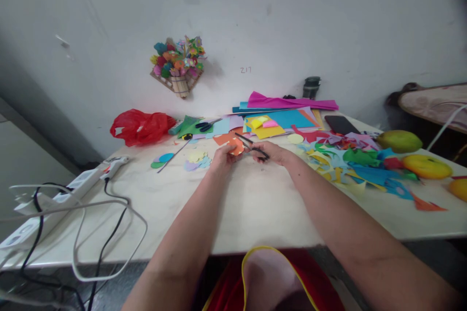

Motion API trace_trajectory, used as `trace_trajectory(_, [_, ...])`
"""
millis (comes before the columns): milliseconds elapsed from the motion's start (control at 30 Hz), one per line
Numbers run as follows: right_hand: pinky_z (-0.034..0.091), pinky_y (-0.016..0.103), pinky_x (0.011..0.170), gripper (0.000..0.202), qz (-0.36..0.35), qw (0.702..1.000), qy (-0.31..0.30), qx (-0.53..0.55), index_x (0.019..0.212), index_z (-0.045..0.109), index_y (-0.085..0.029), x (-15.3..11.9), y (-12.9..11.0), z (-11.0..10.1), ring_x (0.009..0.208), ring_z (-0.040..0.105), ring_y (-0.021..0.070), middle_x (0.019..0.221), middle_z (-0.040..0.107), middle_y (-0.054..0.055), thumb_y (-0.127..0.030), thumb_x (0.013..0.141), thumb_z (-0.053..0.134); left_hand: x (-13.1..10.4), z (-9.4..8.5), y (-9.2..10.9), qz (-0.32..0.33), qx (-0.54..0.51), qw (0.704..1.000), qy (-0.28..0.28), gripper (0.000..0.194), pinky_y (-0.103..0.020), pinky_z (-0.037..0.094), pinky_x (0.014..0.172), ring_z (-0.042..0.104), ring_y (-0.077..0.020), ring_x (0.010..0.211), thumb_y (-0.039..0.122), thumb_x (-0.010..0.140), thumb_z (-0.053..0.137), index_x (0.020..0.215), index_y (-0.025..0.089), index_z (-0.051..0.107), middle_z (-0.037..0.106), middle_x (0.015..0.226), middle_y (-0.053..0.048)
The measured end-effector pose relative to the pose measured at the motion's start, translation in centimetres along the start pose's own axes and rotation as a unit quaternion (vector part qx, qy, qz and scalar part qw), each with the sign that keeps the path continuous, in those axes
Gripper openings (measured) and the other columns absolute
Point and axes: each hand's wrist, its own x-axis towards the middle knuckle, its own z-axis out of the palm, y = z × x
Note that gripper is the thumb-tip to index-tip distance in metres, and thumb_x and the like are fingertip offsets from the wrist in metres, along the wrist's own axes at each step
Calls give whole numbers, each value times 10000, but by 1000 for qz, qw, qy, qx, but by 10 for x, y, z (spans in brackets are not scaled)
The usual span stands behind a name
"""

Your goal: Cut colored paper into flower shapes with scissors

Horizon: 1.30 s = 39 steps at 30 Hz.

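Observation:
Between its fingers my left hand (225, 154) grips a small piece of orange paper (238, 146) over the middle of the table. My right hand (270, 151) is closed round the black handles of a pair of scissors (249, 143). The blades point left and meet the orange piece's right side; whether they are cutting into it I cannot tell. Behind my left hand lies more orange paper (222, 138). Small pale yellow, blue and lilac paper cut-outs (198, 159) are heaped to the left of my left hand, near green, blue and lilac paper discs (162, 160).
Coloured sheets (292, 119) are stacked at the back. Paper scraps (350, 165) cover the right side, near mangoes (399, 141) and a phone (342, 125). A red plastic bag (140, 126) and a second pair of scissors (205, 126) lie back left. Power strips (54, 209) with loose cables occupy the left edge.

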Motion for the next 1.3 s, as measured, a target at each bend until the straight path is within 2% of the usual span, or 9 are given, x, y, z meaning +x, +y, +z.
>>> trace_trajectory(233, [330,208,424,227,-22,999,2,38,729,581,-178,4,4,3,457,473,82,546,567,-24,-373,768,692,-1,8,-2,18,-12,998,51,172,-290,572,675,674,-168,640,106,654,663,825,127,664,716,733,-61])
trace_trajectory(533, [206,199,346,317,2,998,21,53,747,564,-169,0,-10,14,422,502,78,572,587,-14,-464,792,671,-3,17,-6,46,-28,994,98,63,-277,517,694,650,-140,609,133,660,665,712,141,632,676,674,-35])
trace_trajectory(1033, [290,187,329,388,-13,998,26,60,757,571,-174,8,3,19,424,547,97,579,622,-2,-546,819,664,-4,17,-11,106,21,986,130,103,-277,490,679,617,-144,580,184,648,696,595,163,611,628,588,-11])
trace_trajectory(1300, [294,185,326,391,-7,998,32,57,737,563,-180,7,0,21,424,545,97,570,616,1,-547,828,664,-3,16,-11,104,38,985,136,117,-252,487,626,613,-135,561,167,674,688,585,172,612,631,575,-7])
